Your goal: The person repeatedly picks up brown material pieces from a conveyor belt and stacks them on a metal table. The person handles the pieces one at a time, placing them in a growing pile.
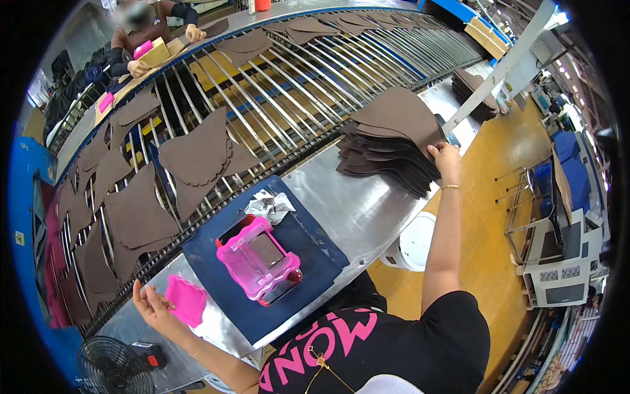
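Note:
At the right, my right hand [446, 163] pinches the edge of a dark brown cut piece [397, 115], apparently sheet material, on top of a fanned stack [384, 159]. My left hand [155, 307] has its fingers apart beside a flat pink pad [186, 301], and the fingertips reach its edge. Between my hands, a pink plastic frame-like box [239, 262] with an opening rests on a dark blue mat [213, 282]. Red mesh parts show around that box. Crumpled white paper or cloth [270, 206] lies just beyond it.
Beyond the metal table [328, 197] runs a roller conveyor [275, 98] carrying many brown cut pieces [138, 207]. A person [147, 33] works across it at far left. A black fan [111, 364] stands at lower left; a white bucket [420, 243] is below the table's right edge.

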Action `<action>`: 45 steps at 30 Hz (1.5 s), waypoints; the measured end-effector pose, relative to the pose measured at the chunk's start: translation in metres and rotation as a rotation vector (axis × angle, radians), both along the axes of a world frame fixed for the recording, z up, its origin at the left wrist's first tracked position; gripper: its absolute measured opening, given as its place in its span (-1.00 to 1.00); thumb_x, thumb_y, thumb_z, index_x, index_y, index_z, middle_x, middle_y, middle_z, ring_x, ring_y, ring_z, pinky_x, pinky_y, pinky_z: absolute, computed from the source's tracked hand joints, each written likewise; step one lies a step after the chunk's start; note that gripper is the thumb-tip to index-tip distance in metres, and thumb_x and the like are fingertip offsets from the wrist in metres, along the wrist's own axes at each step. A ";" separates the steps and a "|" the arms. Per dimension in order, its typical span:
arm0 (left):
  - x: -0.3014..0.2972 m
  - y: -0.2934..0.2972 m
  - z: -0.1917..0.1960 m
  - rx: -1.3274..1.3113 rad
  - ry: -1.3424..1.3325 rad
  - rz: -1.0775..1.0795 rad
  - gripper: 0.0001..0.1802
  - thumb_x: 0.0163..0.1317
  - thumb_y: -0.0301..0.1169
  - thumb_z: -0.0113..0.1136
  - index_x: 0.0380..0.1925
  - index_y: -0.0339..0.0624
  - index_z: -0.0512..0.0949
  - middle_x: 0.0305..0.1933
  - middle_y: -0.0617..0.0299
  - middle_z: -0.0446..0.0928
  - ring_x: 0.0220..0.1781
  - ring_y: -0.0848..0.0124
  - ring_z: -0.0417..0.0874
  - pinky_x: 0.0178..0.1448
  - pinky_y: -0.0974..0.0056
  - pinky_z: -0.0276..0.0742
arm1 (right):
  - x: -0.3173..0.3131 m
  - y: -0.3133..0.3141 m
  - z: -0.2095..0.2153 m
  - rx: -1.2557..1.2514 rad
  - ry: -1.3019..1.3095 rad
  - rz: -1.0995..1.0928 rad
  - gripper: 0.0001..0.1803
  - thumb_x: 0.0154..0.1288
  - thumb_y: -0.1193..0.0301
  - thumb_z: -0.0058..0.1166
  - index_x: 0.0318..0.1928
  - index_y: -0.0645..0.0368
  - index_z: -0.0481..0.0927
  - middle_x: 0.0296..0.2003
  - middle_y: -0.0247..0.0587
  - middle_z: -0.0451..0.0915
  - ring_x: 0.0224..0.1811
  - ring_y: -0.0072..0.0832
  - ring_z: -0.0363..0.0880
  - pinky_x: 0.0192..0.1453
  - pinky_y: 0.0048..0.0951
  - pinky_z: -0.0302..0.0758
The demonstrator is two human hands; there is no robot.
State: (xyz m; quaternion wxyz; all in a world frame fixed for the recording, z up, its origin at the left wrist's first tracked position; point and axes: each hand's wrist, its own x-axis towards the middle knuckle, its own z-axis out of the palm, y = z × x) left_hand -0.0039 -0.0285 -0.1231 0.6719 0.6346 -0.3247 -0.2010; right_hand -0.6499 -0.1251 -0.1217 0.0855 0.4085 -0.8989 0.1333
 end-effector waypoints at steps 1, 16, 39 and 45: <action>-0.003 0.001 0.000 0.008 -0.005 -0.003 -0.62 0.36 -0.34 0.07 0.13 -0.20 0.39 -0.34 0.36 0.35 -0.55 0.74 0.20 -0.56 0.60 0.13 | -0.004 -0.001 -0.001 -0.023 -0.026 0.002 -0.43 0.07 0.03 0.28 -0.15 0.32 0.63 -0.15 0.17 0.60 -0.05 -0.03 0.57 0.05 -0.16 0.48; -0.046 -0.030 0.037 -0.017 -0.125 -0.272 -0.64 0.26 -0.48 0.18 0.07 -0.16 0.48 -0.27 0.42 0.43 -0.39 0.69 0.36 -0.39 0.60 0.30 | 0.106 -0.021 0.103 -0.366 -0.414 0.533 -0.64 0.49 0.18 -0.21 -0.05 0.25 0.45 -0.67 -0.19 0.48 -0.83 -0.56 0.40 -0.79 -0.58 0.26; -0.004 0.046 0.105 0.195 -0.346 -0.195 -0.87 0.22 -0.46 0.23 -0.29 -0.31 0.60 -0.59 0.32 0.51 -0.58 0.64 0.50 -0.48 0.54 0.38 | 0.331 0.002 0.035 -0.215 -0.675 1.652 -0.83 -0.05 0.48 0.36 -0.36 0.15 0.70 -0.31 -0.22 0.67 -0.27 -0.24 0.57 -0.01 -0.31 0.39; -0.036 0.033 0.076 0.277 -0.332 -0.434 -0.91 0.20 -0.59 0.16 -0.37 -0.47 0.52 -0.47 0.23 0.48 -0.57 0.54 0.58 -0.52 0.47 0.42 | 0.273 0.000 0.015 -0.243 -0.605 1.515 -0.83 -0.02 0.50 0.35 -0.33 0.10 0.70 -0.36 -0.29 0.65 -0.34 -0.30 0.48 -0.08 -0.29 0.33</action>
